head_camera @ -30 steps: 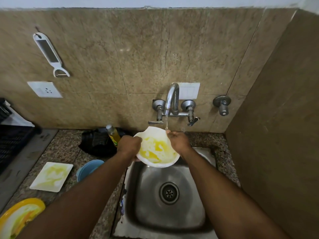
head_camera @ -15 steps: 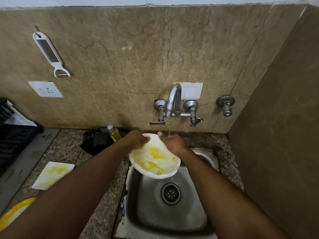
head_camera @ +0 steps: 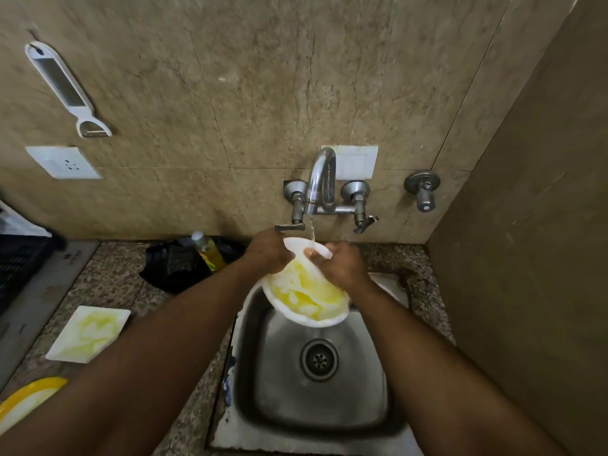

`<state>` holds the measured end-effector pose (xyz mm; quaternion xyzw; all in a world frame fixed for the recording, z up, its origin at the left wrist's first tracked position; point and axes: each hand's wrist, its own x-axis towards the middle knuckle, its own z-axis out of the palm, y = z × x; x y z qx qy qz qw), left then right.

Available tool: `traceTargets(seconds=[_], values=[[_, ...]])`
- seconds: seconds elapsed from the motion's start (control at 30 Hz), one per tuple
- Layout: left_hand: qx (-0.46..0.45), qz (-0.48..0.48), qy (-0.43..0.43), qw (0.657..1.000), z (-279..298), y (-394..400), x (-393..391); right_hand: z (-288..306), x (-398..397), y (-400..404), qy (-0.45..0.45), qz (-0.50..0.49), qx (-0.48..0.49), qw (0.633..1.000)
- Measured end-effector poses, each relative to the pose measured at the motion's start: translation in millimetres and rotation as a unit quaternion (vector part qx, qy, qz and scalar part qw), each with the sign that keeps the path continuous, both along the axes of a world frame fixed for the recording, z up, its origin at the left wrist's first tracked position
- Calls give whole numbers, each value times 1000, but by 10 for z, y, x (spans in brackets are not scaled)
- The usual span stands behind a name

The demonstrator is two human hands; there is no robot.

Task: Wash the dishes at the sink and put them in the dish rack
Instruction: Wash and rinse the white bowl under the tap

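A round white plate (head_camera: 306, 297) smeared with yellow residue is tilted over the steel sink (head_camera: 329, 399), its upper rim under the tap's thin stream. My left hand (head_camera: 268, 253) grips the plate's upper left rim. My right hand (head_camera: 342, 264) lies on the plate's upper right part, fingers on its inner face. The tap (head_camera: 320, 182) runs water onto the rim between my hands. A black dish rack (head_camera: 19, 268) shows at the far left edge.
On the granite counter left of the sink lie a square white plate (head_camera: 88, 334) with yellow smears, a yellow-rimmed plate (head_camera: 26, 399) and a soap bottle (head_camera: 209, 251) on a black cloth (head_camera: 177, 268). A peeler (head_camera: 65, 87) hangs on the wall. A wall stands close on the right.
The plate has been tilted more steeply, with its top rim raised under the water stream. Both hands moved closer together at the plate's upper edge.
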<state>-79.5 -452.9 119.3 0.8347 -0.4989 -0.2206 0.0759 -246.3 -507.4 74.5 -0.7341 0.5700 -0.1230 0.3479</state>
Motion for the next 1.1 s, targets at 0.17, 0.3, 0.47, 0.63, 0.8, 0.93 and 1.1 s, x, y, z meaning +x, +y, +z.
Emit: traceTargets(seconds=[0.17, 0.3, 0.47, 0.63, 0.8, 0.93, 1.1], values=[[-10, 18, -10, 1000, 7, 7, 126, 97, -76, -42, -78, 75, 86, 990], [-74, 34, -33, 996, 14, 55, 164, -50, -182, 133, -213, 36, 172, 961], [-117, 83, -37, 989, -68, 184, 139, -105, -98, 520, 58, 125, -118, 983], [-104, 76, -41, 991, -94, 287, 217, -160, -160, 762, 185, 278, -126, 934], [-129, 56, -41, 989, -64, 305, 108, -227, -35, 700, 226, 242, -152, 931], [-177, 82, -56, 979, -43, 386, 49, -235, -16, 893, 213, 215, -75, 950], [-148, 63, -45, 986, -118, 500, 36, -233, -76, 1051, 228, 223, -48, 947]])
